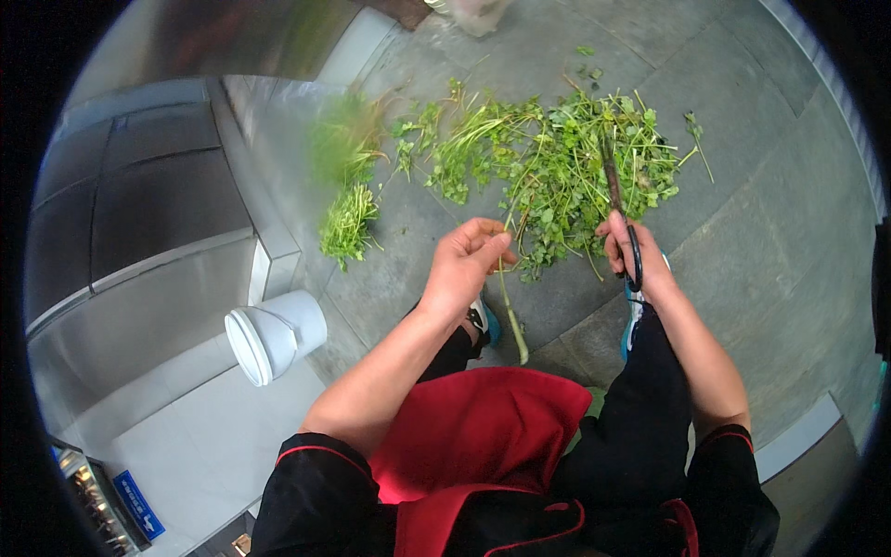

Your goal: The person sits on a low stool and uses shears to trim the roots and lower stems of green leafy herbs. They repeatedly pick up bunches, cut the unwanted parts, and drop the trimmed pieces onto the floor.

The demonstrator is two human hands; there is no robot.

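Note:
Between the thumb and fingers of my left hand (473, 254) is a thin green stem (511, 313), its paler, thicker end hanging towards me. My right hand (640, 250) grips black-handled scissors (612, 177) by the loops. Their dark blades point away from me over a heap of leafy green herbs (557, 160), which looks like coriander or Chinese celery, lying on the grey tiled floor. Whether the blades are closed is hard to tell. A smaller bunch of herbs (350, 219) lies to the left, partly blurred by a smear in the view.
A white lidded bucket (299, 327) appears at the left, beside steel cabinets (174, 188). My shoes (635, 317) stand just behind the herbs. A loose sprig (696, 143) lies to the right of the heap. A translucent plastic bag (480, 14) is at the top edge.

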